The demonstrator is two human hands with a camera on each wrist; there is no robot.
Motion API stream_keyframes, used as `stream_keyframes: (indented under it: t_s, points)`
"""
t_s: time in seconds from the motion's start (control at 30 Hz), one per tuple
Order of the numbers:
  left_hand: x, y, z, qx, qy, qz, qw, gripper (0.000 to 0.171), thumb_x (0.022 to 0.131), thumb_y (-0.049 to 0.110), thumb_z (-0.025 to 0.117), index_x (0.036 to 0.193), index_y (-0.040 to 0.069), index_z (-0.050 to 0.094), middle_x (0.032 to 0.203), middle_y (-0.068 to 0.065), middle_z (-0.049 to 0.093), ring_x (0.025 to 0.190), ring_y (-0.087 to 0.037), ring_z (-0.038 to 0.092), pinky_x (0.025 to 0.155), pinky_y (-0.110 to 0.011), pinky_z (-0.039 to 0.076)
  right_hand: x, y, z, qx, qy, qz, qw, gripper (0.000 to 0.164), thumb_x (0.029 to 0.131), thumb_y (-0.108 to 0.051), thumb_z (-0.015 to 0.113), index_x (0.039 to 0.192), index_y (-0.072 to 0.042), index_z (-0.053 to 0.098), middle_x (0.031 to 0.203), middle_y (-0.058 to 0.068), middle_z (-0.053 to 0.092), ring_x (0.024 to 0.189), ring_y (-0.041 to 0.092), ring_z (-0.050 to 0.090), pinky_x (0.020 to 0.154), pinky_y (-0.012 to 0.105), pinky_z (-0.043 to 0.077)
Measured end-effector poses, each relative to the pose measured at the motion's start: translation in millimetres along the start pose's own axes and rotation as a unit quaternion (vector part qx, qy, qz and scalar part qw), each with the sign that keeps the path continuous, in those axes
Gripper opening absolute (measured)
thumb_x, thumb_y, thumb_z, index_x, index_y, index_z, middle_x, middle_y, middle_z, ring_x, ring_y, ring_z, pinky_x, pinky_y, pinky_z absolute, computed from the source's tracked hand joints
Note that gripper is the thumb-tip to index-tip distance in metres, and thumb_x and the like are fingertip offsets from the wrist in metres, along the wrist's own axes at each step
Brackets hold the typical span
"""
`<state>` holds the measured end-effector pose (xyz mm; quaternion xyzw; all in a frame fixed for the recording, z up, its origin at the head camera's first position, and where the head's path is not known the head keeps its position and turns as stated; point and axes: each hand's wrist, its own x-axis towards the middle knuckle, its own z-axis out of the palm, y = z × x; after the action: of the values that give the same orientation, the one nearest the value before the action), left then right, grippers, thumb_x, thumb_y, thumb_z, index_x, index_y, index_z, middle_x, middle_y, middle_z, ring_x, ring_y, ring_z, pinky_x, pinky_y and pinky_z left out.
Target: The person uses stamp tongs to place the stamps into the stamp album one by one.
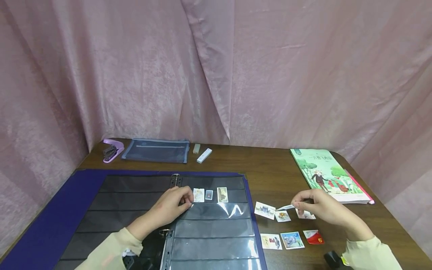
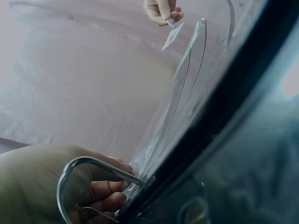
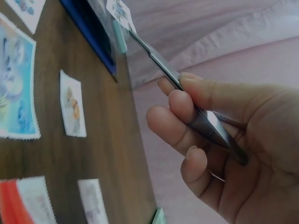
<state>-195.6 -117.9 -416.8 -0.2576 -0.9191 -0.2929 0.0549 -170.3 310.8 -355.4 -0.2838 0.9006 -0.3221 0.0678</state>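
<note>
My right hand (image 1: pixel 315 204) holds metal tweezers (image 3: pixel 163 67) between thumb and fingers. Their tips grip a white-edged stamp (image 1: pixel 264 210), raised beside the right edge of a blue stamp album (image 1: pixel 249 195). On the album's right page, my left hand (image 1: pixel 175 202) pinches the edge of a clear pocket strip (image 1: pixel 216 210); the ring hides part of those fingers in the left wrist view. Just beyond these fingertips, a pale stamp (image 1: pixel 198 195), a small blue stamp (image 1: pixel 209 195) and a tan stamp (image 1: pixel 222 195) sit in a row.
Loose stamps lie right of the album, including a blue one (image 1: pixel 292 240) and a red one (image 1: pixel 313 237). Behind are a purple stapler (image 1: pixel 114 150), a mesh pouch (image 1: pixel 155 150), a white block (image 1: pixel 204 155) and green books (image 1: pixel 324 172). Metal binder rings (image 1: pixel 165 232) rise along the spine.
</note>
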Motion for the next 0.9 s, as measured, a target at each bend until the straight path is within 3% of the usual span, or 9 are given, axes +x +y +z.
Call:
stream_keyframes:
  t_s: [0.23,0.33,0.57,0.9]
  points:
    - [-3.0,0.2,-3.1,-0.028,0.006,-0.026,0.9992,0.016,0.078,0.011,0.068,0.081,0.022,0.056,0.073,0.014,0.052,0.071,-0.003,0.048,0.064,-0.018,0.041,17,-12,-2,0.012,-0.014,0.016,1.000,0.017,0.090,-0.021,0.054,0.090,-0.007,0.063,0.071,-0.003,0.062,0.066,0.003,0.059,0.060,0.020,0.046]
    - [-3.2,-0.4,-1.9,-0.043,0.011,-0.025,0.9987,0.016,0.078,0.011,0.068,0.082,0.021,0.056,0.074,0.013,0.053,0.070,-0.002,0.048,0.064,-0.017,0.041,22,-16,-1,0.014,-0.017,0.025,0.999,0.018,0.089,-0.022,0.054,0.090,-0.007,0.064,0.070,-0.003,0.062,0.068,0.001,0.059,0.060,0.020,0.046]
    - [-2.7,-4.7,1.0,-0.057,0.008,-0.011,0.9983,0.014,0.079,0.012,0.067,0.083,0.019,0.056,0.074,0.011,0.053,0.069,-0.001,0.047,0.062,-0.017,0.041,40,-23,7,0.018,-0.019,0.027,0.999,0.020,0.089,-0.026,0.054,0.089,-0.008,0.064,0.068,-0.002,0.061,0.057,0.001,0.050,0.046,0.020,0.039]
    - [-2.8,-5.6,1.2,-0.063,-0.001,-0.020,0.9978,0.013,0.078,0.013,0.068,0.083,0.017,0.057,0.074,0.013,0.053,0.068,0.000,0.047,0.062,-0.017,0.041,71,-31,21,0.034,-0.030,0.016,0.999,0.023,0.088,-0.027,0.055,0.086,-0.006,0.064,0.066,0.001,0.060,0.060,0.005,0.050,0.052,0.020,0.041]
